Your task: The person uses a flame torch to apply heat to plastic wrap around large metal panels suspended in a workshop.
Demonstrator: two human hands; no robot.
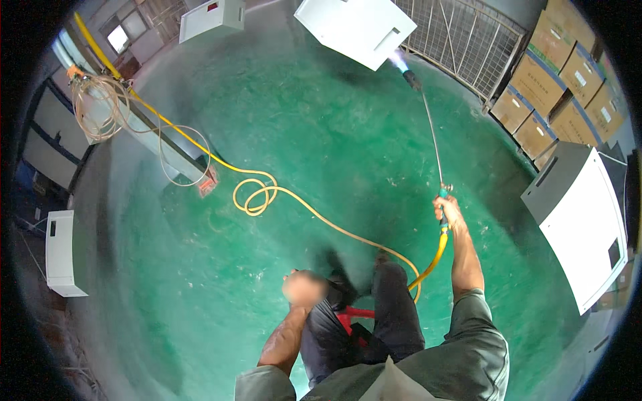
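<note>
My right hand (449, 210) is wrapped round the grip of a long gas torch (433, 134), stretched out ahead and to the right. A bluish flame (399, 61) comes from the torch's dark nozzle and meets the lower right corner of a white box-shaped cabinet (358, 30) at the far side. From the torch's handle a yellow hose (328, 222) runs back over the floor. My left hand (304, 289) rests at my left knee, away from the torch; it is blurred, so its fingers cannot be made out.
Another white cabinet (582, 220) hangs or stands at the right, with more at the far left (212, 20) and left side (65, 254). A post (150, 137) carries coiled tubing (97, 110). Stacked cardboard boxes (538, 83) and a wire mesh cage (461, 40) stand at the far right.
</note>
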